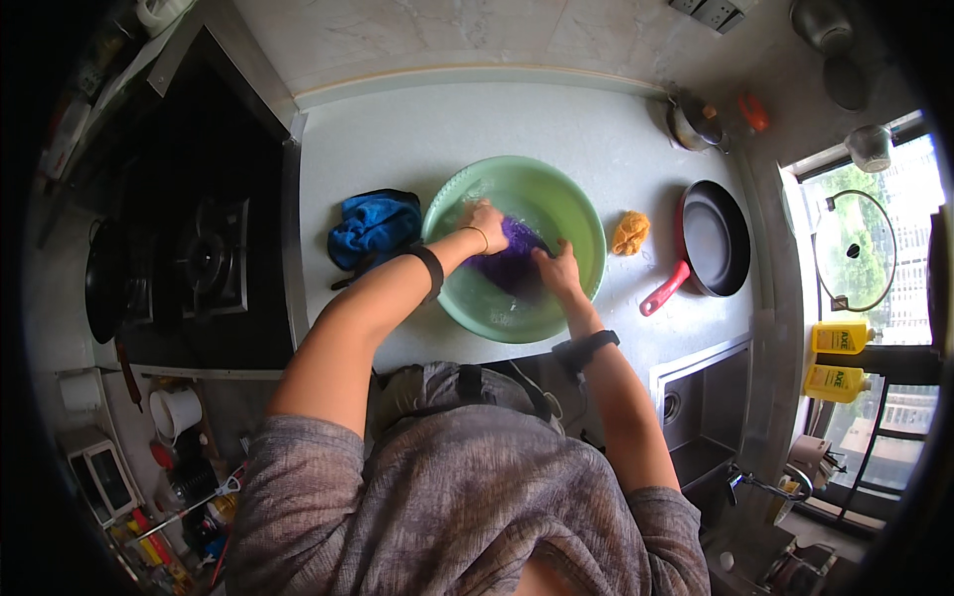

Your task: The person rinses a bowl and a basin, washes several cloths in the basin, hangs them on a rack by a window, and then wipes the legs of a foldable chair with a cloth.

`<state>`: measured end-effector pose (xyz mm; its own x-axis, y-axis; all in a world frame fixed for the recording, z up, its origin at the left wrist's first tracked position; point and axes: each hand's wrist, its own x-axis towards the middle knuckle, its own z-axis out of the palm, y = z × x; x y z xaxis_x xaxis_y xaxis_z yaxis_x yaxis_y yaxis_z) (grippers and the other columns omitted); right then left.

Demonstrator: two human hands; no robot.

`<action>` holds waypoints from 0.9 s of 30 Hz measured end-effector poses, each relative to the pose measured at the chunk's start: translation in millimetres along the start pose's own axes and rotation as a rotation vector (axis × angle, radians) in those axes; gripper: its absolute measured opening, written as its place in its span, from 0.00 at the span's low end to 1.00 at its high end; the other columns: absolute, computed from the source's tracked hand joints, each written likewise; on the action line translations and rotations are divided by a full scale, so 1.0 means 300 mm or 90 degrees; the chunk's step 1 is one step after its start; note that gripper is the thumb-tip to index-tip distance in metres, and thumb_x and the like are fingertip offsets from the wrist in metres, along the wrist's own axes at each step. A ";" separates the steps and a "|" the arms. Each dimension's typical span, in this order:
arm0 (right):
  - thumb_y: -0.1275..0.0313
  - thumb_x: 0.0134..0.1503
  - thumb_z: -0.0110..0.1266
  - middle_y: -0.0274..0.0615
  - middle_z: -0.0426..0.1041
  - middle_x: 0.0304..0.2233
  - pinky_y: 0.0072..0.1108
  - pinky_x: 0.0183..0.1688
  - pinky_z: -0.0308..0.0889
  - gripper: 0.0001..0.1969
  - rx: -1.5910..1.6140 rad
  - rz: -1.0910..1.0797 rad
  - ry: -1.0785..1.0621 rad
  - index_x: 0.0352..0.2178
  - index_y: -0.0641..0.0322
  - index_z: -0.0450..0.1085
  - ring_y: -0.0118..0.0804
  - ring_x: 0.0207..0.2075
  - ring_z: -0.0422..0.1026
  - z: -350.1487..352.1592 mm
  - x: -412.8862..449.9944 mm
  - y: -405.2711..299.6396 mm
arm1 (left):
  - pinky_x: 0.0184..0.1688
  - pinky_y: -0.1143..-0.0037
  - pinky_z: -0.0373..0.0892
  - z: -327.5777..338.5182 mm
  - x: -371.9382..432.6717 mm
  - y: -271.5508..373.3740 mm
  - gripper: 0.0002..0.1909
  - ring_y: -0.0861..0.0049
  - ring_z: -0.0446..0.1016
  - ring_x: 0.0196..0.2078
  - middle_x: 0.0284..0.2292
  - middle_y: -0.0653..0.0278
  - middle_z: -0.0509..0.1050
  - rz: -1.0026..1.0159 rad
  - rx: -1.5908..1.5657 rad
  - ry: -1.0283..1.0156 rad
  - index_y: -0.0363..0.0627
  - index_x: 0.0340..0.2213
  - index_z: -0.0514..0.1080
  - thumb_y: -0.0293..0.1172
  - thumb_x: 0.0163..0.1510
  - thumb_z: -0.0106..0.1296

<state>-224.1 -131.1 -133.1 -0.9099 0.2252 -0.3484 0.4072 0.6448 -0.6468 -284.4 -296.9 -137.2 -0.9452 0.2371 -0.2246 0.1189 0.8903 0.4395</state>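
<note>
A round green plastic basin [507, 326] holding water stands on the light countertop. A wet purple cloth [514, 261] lies in the water, darker and blurred towards its lower part. My left hand [484, 222], over the basin's left half, is closed on the cloth's upper left edge. At the cloth's right side, my right hand [557, 270] grips its edge, with the thumb raised; some fingertips are hidden. Left of the basin a blue cloth [376, 227] lies bunched up. On the right lies a crumpled orange-brown cloth [631, 232].
A black frying pan [714, 238] with a red handle lies at the right. Behind it stands a small metal pot [695, 123]. A gas hob [205, 257] is at the left, a sink [704, 402] at the lower right. Yellow bottles [842, 337] stand by the window.
</note>
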 end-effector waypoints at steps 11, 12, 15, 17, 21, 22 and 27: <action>0.55 0.54 0.33 0.38 0.62 0.37 0.28 0.42 0.59 0.18 1.027 -0.249 -0.402 0.38 0.54 0.59 0.36 0.41 0.61 0.077 0.010 -0.045 | 0.36 0.67 0.63 -0.217 -0.288 0.381 0.07 0.60 0.65 0.32 0.30 0.55 0.64 0.227 -0.329 0.239 0.46 0.28 0.66 0.31 0.43 0.49; 0.55 0.54 0.33 0.38 0.62 0.36 0.27 0.42 0.59 0.17 1.040 -0.312 -0.372 0.38 0.54 0.59 0.35 0.41 0.61 0.077 -0.012 -0.078 | 0.36 0.67 0.63 -0.206 -0.279 0.367 0.07 0.60 0.65 0.32 0.30 0.55 0.64 0.219 -0.328 0.243 0.46 0.28 0.66 0.31 0.43 0.49; 0.57 0.55 0.33 0.38 0.62 0.35 0.25 0.42 0.59 0.16 1.085 -0.306 -0.359 0.37 0.55 0.60 0.34 0.40 0.62 0.104 0.034 -0.020 | 0.25 0.71 0.67 -0.154 -0.223 0.336 0.07 0.64 0.70 0.22 0.25 0.55 0.71 0.208 -0.344 0.297 0.45 0.23 0.69 0.33 0.39 0.50; 0.59 0.56 0.33 0.38 0.64 0.34 0.24 0.40 0.60 0.15 1.144 -0.162 -0.408 0.36 0.57 0.60 0.34 0.37 0.63 0.136 0.122 0.097 | 0.32 0.66 0.64 -0.149 -0.210 0.326 0.05 0.58 0.67 0.30 0.27 0.54 0.67 0.220 -0.337 0.210 0.43 0.24 0.65 0.30 0.46 0.43; 0.62 0.56 0.34 0.40 0.67 0.30 0.23 0.33 0.64 0.14 0.910 0.254 -0.184 0.30 0.61 0.61 0.32 0.31 0.66 0.043 -0.102 -0.224 | 0.30 0.64 0.65 -0.083 -0.107 0.173 0.11 0.55 0.69 0.28 0.23 0.51 0.70 0.045 -0.300 0.205 0.41 0.22 0.68 0.35 0.46 0.41; 0.64 0.55 0.36 0.39 0.67 0.24 0.21 0.27 0.64 0.13 0.862 0.226 -0.168 0.29 0.63 0.62 0.33 0.24 0.67 0.022 -0.104 -0.212 | 0.31 0.64 0.65 -0.076 -0.079 0.141 0.13 0.55 0.69 0.28 0.24 0.50 0.71 -0.008 -0.263 0.172 0.41 0.22 0.69 0.37 0.46 0.40; 0.67 0.47 0.49 0.36 0.67 0.22 0.19 0.27 0.62 0.10 0.482 -0.010 -0.062 0.27 0.65 0.65 0.26 0.23 0.65 -0.028 -0.049 -0.145 | 0.37 0.65 0.66 -0.077 0.010 0.032 0.18 0.55 0.70 0.32 0.28 0.48 0.71 -0.082 -0.099 -0.010 0.42 0.32 0.69 0.43 0.48 0.38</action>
<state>-229.2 -156.4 -94.2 -0.9192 0.1324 -0.3709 0.3693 -0.0374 -0.9285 -293.0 -296.7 -113.4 -0.9446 0.1318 -0.3005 -0.0523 0.8436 0.5345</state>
